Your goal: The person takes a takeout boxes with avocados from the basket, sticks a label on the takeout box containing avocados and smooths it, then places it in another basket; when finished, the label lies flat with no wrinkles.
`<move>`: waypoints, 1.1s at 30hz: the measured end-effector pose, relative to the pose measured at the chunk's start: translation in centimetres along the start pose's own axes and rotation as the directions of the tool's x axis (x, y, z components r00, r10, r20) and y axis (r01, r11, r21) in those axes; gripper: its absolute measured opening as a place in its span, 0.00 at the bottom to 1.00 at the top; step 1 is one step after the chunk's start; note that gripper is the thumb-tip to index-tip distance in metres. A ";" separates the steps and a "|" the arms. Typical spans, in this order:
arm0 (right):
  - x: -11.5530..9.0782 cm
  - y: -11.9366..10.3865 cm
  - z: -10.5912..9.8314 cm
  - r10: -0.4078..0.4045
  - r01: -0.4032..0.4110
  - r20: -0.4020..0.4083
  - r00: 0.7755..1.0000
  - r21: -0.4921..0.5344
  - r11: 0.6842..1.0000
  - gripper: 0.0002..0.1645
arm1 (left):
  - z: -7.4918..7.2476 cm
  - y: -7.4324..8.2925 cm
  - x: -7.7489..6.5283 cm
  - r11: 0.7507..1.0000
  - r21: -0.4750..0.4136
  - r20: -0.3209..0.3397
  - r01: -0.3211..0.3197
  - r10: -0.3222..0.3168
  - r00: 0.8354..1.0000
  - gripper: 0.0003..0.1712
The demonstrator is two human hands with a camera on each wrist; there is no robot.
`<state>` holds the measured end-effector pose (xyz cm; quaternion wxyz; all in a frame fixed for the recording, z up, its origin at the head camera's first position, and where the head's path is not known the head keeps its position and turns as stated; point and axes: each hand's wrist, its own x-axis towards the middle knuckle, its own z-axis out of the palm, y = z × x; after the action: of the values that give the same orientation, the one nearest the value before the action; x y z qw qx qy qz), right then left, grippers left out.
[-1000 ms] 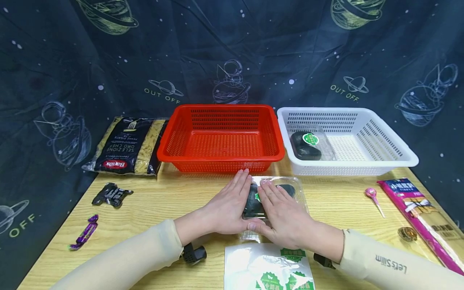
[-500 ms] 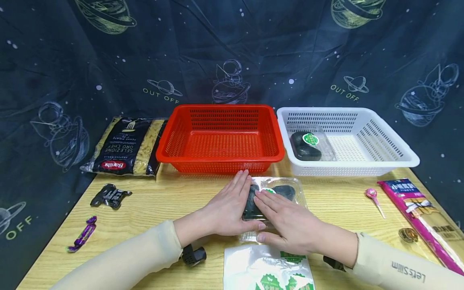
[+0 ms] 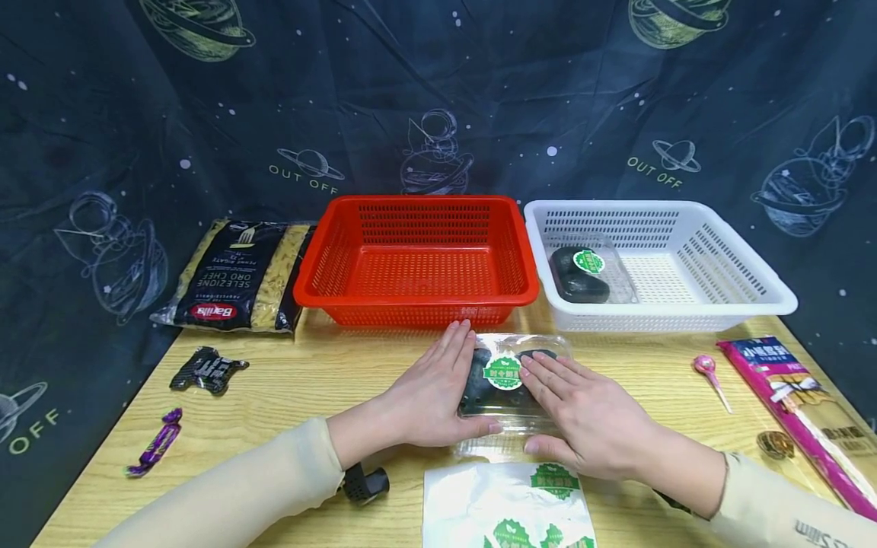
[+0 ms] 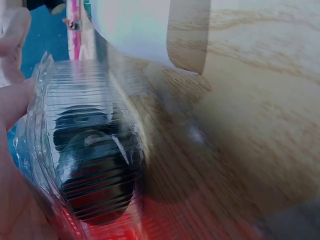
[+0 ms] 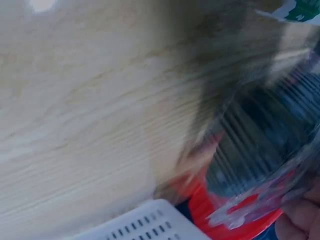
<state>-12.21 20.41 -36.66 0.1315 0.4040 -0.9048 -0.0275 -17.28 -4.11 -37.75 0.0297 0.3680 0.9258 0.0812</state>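
Note:
A clear plastic box [image 3: 488,399] holding dark oval produce lies on the table before me, with a round green-and-white sticker [image 3: 503,373] on its lid. My left hand [image 3: 432,399] rests along the box's left side, fingers straight and together. On the right part of the lid lie the straight fingers of my right hand [image 3: 599,422], their tips beside the sticker. Ridged walls of the same box [image 4: 85,150] show in the left wrist view. Closer to me is a white sheet [image 3: 489,502] bearing green stickers.
Behind stand a red basket [image 3: 418,304] and a white basket [image 3: 685,310] with a similar stickered box [image 3: 582,278]. Left are a pasta bag [image 3: 229,274], a black wrapper [image 3: 208,371] and a purple candy [image 3: 156,443]. Right are a lollipop [image 3: 706,367], a gold candy [image 3: 776,444] and a pink packet [image 3: 788,403].
My right hand has slid rightward over the lid, away from the left hand, uncovering the sticker. My left hand has stayed at the box's left side.

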 end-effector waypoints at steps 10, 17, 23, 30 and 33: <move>3.0 -2.4 0.4 0.009 -0.043 0.164 0.986 0.204 0.978 0.49 | 0.0 -0.1 -0.3 1.000 -0.006 0.007 -0.006 0.006 1.000 0.66; 4.3 -3.5 0.2 0.060 -0.118 0.257 0.964 0.215 0.969 0.53 | -0.1 -0.1 -0.3 1.000 -0.007 0.009 0.002 -0.002 1.000 0.66; 3.8 -3.1 0.3 0.102 -0.152 0.266 0.958 0.172 0.973 0.53 | -0.2 0.1 -0.2 1.000 0.023 -0.007 0.002 -0.001 1.000 0.67; 2.8 -2.4 0.2 0.121 -0.156 0.235 0.964 0.135 0.978 0.52 | -0.1 0.1 -0.1 1.000 0.017 -0.011 0.002 -0.002 1.000 0.67; 2.2 -2.0 0.2 0.125 -0.150 0.213 0.969 0.107 0.983 0.52 | -0.1 0.1 -0.1 1.000 0.012 -0.015 -0.001 0.001 1.000 0.66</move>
<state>-12.23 17.40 -36.70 0.0141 0.3424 -0.9394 -0.0044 -17.17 -4.13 -37.68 0.0207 0.3680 0.9263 0.0786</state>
